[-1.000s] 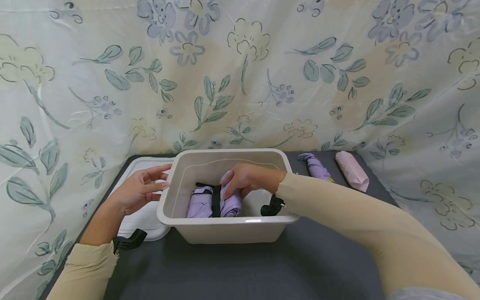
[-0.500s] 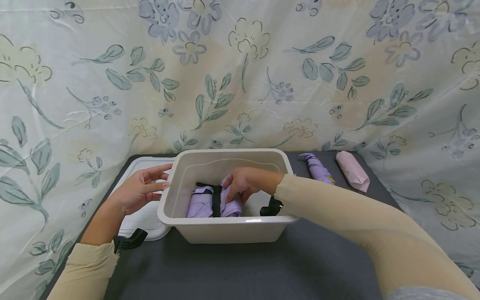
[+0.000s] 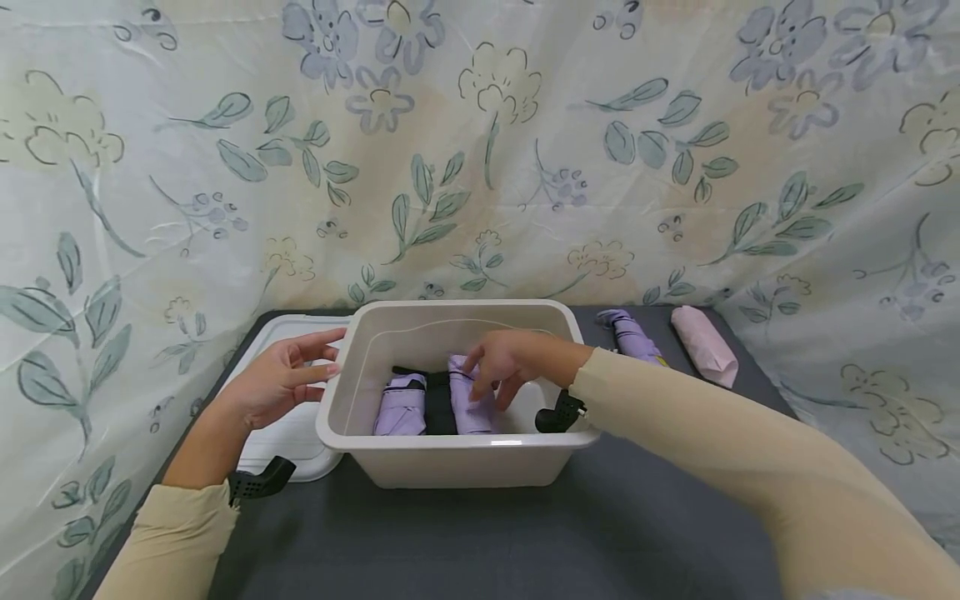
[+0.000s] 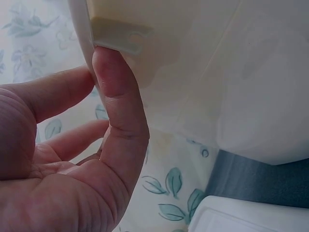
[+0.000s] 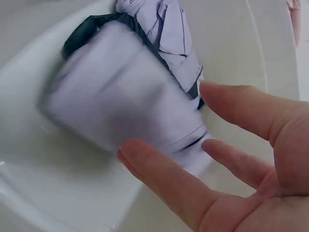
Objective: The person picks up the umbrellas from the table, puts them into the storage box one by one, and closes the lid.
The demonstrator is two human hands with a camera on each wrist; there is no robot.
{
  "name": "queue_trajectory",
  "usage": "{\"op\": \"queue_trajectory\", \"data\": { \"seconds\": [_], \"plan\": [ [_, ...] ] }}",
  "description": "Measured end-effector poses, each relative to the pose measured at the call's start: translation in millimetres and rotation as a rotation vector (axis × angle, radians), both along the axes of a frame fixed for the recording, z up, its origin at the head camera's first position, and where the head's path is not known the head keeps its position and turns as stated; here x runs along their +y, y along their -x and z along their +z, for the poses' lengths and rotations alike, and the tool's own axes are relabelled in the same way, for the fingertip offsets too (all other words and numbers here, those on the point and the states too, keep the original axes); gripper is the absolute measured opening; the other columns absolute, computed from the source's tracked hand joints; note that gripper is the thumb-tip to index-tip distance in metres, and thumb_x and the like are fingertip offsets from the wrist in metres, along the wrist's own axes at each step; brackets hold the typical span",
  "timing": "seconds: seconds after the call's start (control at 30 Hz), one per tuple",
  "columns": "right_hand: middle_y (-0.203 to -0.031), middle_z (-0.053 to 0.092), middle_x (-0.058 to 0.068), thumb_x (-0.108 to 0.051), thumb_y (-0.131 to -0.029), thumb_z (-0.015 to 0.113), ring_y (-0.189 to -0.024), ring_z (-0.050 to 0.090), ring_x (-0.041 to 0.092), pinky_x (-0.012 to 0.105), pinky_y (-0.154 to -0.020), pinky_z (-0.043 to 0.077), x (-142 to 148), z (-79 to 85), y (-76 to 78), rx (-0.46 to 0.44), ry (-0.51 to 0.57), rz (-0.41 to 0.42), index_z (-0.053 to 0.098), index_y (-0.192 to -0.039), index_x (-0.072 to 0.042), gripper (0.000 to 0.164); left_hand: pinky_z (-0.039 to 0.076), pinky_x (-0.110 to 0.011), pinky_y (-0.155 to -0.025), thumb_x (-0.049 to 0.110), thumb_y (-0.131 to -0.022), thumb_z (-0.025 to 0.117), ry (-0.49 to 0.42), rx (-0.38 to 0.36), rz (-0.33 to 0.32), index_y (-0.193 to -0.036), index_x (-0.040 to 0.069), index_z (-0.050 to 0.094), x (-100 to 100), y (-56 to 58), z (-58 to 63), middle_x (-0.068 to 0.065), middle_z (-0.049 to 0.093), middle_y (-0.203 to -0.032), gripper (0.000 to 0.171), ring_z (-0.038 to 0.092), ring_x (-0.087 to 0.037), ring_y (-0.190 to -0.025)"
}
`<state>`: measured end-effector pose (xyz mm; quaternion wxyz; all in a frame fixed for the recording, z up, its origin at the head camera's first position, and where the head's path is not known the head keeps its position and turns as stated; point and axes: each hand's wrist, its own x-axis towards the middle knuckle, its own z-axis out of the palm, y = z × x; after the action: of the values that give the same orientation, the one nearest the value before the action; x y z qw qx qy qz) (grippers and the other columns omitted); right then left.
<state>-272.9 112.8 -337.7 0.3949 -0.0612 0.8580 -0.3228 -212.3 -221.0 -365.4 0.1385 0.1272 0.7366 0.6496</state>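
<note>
A beige plastic bin stands on the table. Inside lie two lilac folded umbrellas, one at the left and one nearer the middle, with a black folded umbrella between them. My right hand is in the bin over the middle lilac umbrella; its fingers are spread at the umbrella's side in the right wrist view, gripping nothing. My left hand touches the bin's left rim from outside with its fingertips. In the left wrist view, one finger reaches up under the rim's lip.
A white lid lies flat to the left, partly behind the bin and my left hand. Back right on the dark table lie another lilac folded umbrella and a pink wrapped bundle. A floral curtain hangs behind.
My right hand has loosened from the middle lilac umbrella and shifted slightly right. That umbrella has moved right and turned, showing more of the black one. My left hand has stayed on the rim.
</note>
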Motion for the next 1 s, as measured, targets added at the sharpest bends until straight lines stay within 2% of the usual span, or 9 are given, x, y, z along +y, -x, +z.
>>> {"op": "queue_trajectory", "data": {
  "seconds": [0.2, 0.47, 0.67, 0.87, 1.0],
  "plan": [
    [-0.118, 0.071, 0.016, -0.008, -0.088, 0.078, -0.115, 0.069, 0.041, 0.044, -0.089, 0.062, 15, 8.1, -0.6, -0.025, 0.049, 0.03, 0.05, -0.15, -0.007, 0.068, 0.063, -0.035, -0.084, 0.003, -0.1, 0.063, -0.002, 0.005, -0.005, -0.16, 0.001, 0.03, -1, -0.7, -0.5, -0.001, 0.063, -0.115, 0.068, 0.07, -0.013, -0.102],
    [-0.13, 0.069, 0.014, -0.013, -0.091, 0.077, -0.113, 0.07, 0.028, 0.043, -0.1, 0.058, 45, 27.4, -4.8, 0.018, 0.194, 0.022, 0.052, -0.149, -0.01, 0.063, 0.063, -0.034, -0.083, 0.003, -0.1, 0.062, -0.005, 0.013, -0.01, -0.159, -0.001, 0.029, 0, -0.9, -0.8, 0.0, 0.064, -0.113, 0.068, 0.07, -0.012, -0.102],
    [-0.14, 0.063, 0.017, -0.012, -0.093, 0.075, -0.119, 0.067, 0.031, 0.044, -0.103, 0.056, 67, 38.9, -8.3, 0.066, 0.295, 0.005, 0.05, -0.151, -0.011, 0.062, 0.063, -0.033, -0.082, 0.004, -0.1, 0.063, -0.007, 0.003, 0.007, -0.16, 0.0, 0.029, 1, -1.0, 0.4, 0.0, 0.062, -0.113, 0.069, 0.07, -0.012, -0.101],
    [-0.145, 0.058, 0.02, -0.012, -0.096, 0.072, -0.12, 0.068, 0.029, 0.05, -0.107, 0.051, 90, 39.3, -12.5, 0.138, 0.417, -0.005, 0.046, -0.153, -0.009, 0.063, 0.063, -0.033, -0.082, 0.004, -0.1, 0.063, -0.006, 0.004, 0.011, -0.16, 0.001, 0.03, 0, -0.1, -0.1, 0.001, 0.063, -0.113, 0.068, 0.071, -0.012, -0.101],
    [-0.15, 0.053, 0.023, -0.008, -0.097, 0.07, -0.12, 0.068, 0.027, 0.049, -0.106, 0.051, 104, 37.2, -16.3, 0.146, 0.538, -0.055, 0.043, -0.154, -0.005, 0.064, 0.063, -0.033, -0.084, 0.005, -0.1, 0.063, -0.005, 0.005, 0.007, -0.159, 0.002, 0.031, -1, 2.2, -1.1, 0.001, 0.063, -0.113, 0.067, 0.07, -0.012, -0.101]
  ]
}}
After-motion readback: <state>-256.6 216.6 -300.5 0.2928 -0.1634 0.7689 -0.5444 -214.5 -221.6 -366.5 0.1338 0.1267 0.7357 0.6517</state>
